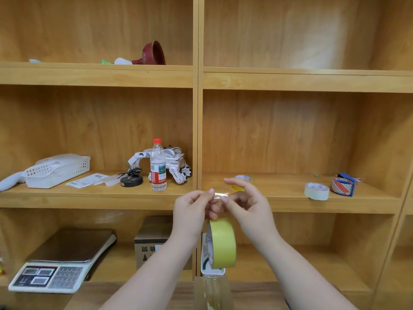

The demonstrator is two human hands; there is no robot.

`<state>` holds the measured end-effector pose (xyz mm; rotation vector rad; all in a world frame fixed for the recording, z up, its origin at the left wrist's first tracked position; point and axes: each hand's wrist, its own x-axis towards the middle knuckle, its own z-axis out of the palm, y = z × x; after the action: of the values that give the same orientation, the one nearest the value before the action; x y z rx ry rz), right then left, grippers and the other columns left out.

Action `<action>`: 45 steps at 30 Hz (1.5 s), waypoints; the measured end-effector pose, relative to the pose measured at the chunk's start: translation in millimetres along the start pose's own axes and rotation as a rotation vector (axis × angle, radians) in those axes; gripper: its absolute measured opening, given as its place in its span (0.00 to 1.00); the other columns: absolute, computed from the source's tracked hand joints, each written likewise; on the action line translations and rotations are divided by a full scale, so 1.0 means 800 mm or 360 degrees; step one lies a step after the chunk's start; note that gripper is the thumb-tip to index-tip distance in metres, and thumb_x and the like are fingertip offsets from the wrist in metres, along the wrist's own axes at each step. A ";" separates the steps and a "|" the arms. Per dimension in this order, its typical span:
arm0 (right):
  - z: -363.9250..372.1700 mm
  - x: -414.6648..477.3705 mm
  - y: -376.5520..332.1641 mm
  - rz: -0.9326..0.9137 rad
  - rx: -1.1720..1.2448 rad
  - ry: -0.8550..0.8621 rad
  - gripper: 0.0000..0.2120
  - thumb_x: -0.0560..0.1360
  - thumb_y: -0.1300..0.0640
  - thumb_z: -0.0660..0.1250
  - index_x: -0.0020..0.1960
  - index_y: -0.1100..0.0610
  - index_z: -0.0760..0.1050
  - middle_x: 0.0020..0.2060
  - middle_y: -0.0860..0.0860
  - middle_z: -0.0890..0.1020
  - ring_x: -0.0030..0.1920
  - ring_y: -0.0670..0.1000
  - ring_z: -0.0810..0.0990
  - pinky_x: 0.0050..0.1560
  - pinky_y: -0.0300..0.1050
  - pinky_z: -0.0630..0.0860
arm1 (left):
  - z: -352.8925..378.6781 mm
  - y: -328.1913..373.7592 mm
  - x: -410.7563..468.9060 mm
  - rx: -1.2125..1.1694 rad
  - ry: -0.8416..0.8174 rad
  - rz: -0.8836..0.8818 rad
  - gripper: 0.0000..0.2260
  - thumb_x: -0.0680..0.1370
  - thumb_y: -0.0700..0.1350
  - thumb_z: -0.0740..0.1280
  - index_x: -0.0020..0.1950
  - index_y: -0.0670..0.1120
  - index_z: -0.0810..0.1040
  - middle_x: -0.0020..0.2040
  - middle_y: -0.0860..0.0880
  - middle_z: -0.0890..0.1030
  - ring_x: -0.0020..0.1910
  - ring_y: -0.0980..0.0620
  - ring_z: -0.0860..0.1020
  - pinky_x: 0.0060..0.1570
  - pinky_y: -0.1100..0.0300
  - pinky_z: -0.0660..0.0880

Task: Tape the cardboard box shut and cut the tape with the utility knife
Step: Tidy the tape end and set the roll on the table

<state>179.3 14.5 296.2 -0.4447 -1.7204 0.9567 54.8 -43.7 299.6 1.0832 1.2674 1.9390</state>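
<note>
A yellow-green tape roll (224,242) hangs in front of the shelves, below my two hands. Its loose clear tape end (220,194) stretches between my fingertips. My left hand (192,209) pinches the strip's left side with thumb and forefinger. My right hand (247,205) pinches its right side, with the other fingers spread upward. A small cardboard box (150,243) stands on the lower shelf behind my left forearm, partly hidden. I see no utility knife that I can identify; a blue sliver (287,304) shows at the bottom edge.
Wooden shelves (197,130) fill the view. The middle shelf holds a water bottle (158,166), a toy robot (176,166), a white basket (58,170) and spare tape rolls (317,191). A scale (62,262) sits at lower left. A clear strip (212,294) lies at bottom centre.
</note>
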 end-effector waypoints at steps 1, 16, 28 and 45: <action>-0.001 0.001 0.001 -0.0027 -0.0026 0.0007 0.15 0.71 0.62 0.71 0.51 0.44 0.79 0.32 0.50 0.84 0.39 0.49 0.82 0.45 0.40 0.75 | 0.000 0.000 0.001 -0.0008 0.0009 -0.0022 0.11 0.77 0.41 0.68 0.38 0.36 0.82 0.28 0.44 0.80 0.25 0.52 0.76 0.28 0.64 0.75; -0.010 0.010 0.021 -0.0071 0.0106 -0.0077 0.18 0.74 0.72 0.63 0.44 0.51 0.85 0.32 0.52 0.82 0.33 0.48 0.80 0.39 0.39 0.76 | 0.012 -0.001 0.008 0.0084 0.0079 -0.0224 0.12 0.77 0.42 0.67 0.37 0.36 0.81 0.27 0.42 0.80 0.22 0.50 0.75 0.29 0.60 0.76; -0.024 0.018 0.014 0.0104 0.0002 -0.0040 0.11 0.68 0.66 0.73 0.41 0.50 0.84 0.34 0.48 0.86 0.38 0.48 0.85 0.41 0.38 0.79 | 0.004 -0.007 0.019 0.0272 -0.0070 -0.0046 0.14 0.77 0.46 0.68 0.40 0.35 0.82 0.31 0.43 0.83 0.28 0.51 0.79 0.35 0.61 0.78; -0.024 0.018 0.011 0.0142 -0.0613 0.0134 0.03 0.71 0.57 0.72 0.44 0.53 0.83 0.35 0.47 0.85 0.39 0.39 0.83 0.43 0.34 0.77 | 0.001 -0.018 0.042 0.1118 -0.0241 0.0341 0.09 0.76 0.53 0.68 0.42 0.50 0.81 0.37 0.54 0.80 0.37 0.57 0.76 0.38 0.63 0.71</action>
<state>190.1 37.3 300.4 -0.8065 -1.8222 0.6559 39.0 -10.8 297.4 1.7257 1.8665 1.5270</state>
